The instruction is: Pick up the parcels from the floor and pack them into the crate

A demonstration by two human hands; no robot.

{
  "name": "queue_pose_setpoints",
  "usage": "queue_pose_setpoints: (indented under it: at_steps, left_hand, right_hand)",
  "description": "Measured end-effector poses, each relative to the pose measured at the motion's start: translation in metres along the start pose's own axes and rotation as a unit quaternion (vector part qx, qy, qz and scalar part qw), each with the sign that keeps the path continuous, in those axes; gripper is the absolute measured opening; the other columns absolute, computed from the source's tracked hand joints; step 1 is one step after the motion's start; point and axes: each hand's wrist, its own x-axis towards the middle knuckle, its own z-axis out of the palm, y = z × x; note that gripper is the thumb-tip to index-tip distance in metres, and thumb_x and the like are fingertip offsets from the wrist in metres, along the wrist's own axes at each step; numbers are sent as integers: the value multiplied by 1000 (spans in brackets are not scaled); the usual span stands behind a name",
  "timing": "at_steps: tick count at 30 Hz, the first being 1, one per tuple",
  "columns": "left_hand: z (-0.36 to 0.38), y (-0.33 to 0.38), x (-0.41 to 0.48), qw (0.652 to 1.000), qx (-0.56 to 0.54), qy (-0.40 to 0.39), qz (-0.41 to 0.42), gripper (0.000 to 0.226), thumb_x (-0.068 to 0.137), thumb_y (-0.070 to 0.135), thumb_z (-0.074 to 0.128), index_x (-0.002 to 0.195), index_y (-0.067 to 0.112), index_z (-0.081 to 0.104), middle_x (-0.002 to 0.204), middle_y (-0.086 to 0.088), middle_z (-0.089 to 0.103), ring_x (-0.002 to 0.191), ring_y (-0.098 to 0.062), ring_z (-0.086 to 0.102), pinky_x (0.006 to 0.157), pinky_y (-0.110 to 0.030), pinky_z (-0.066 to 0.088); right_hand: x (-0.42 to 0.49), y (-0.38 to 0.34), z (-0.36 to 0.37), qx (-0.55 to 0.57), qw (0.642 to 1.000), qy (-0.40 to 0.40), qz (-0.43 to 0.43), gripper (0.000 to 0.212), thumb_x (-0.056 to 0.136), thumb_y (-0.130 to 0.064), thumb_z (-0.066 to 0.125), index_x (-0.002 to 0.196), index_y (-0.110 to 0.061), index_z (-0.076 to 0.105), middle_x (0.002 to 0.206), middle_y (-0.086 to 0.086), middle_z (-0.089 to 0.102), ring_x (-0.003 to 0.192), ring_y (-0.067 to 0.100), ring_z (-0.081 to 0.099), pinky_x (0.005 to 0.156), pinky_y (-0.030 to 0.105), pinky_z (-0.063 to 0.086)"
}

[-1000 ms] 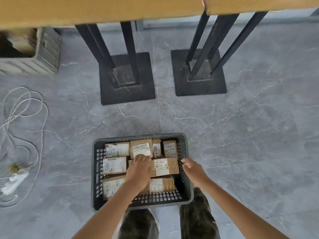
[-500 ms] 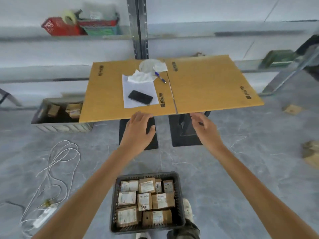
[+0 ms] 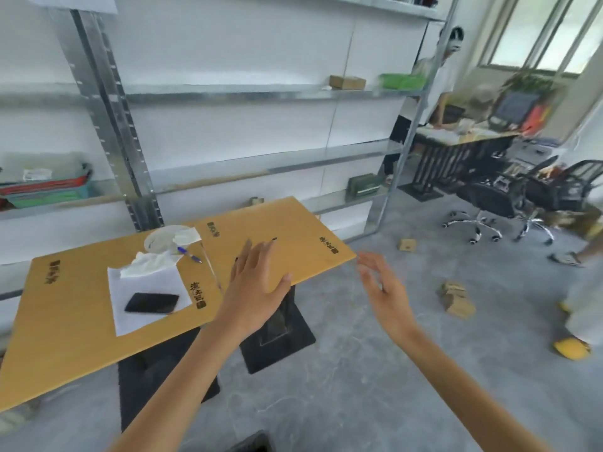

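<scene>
Lying beyond right grip: parcels

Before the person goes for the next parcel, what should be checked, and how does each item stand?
1. Left hand free: ok, open, holds nothing.
2. Right hand free: ok, open, holds nothing.
3. Parcels to fetch: ok, a small parcel and a pile of parcels lie to the right.
4. Way to the pile: ok, bare floor, though a bystander's yellow shoe stands just beyond it.
5. Room in the crate: cannot tell, its inside is not in view.
</scene>
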Motion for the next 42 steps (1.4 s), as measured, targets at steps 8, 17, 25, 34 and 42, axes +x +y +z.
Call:
queue_pose_setpoints:
  at_steps: [8,17,25,34,42]
  left_hand:
    - [128,103,80,995,-38,-85,40,62,96,48,36,148,26,12,155,8,12,145,-14,-8,117,-36,8]
    - [312,243,211,969,-136,-201,51,53,96,35,44,144,19,29,143,1,32,136,-13,24,110,-23,22]
    - [364,281,293,971,-115,-206,35,47,96,33,45,140,20,36,144,1,38,135,-15,31,108,-28,25]
    - [364,299,346,974,-124,-176,71,44,96,29,46,138,20,39,140,3,44,130,-13,39,100,-22,26]
    - [405,278,426,969,-137,-193,76,41,95,23,48,136,19,42,138,3,47,128,-13,41,101,-24,28]
  right_hand:
    - [50,106,-121,32,993,67,86,19,99,-20,44,116,-23,53,115,3,62,109,14,56,82,20,40]
    - [144,235,-282,45,976,107,182,19,99,-21,44,112,-21,57,109,3,64,95,4,56,74,2,40]
    - [170,282,-405,40,958,189,211,16,99,-19,46,107,-19,59,107,-4,64,94,-6,55,74,-1,40]
    - [178,293,-459,30,943,253,212,20,99,-24,44,113,-20,58,102,-3,68,106,13,58,89,29,40]
    - [215,329,-474,34,924,293,244,17,100,-22,42,108,-27,56,102,1,68,105,14,60,92,32,41]
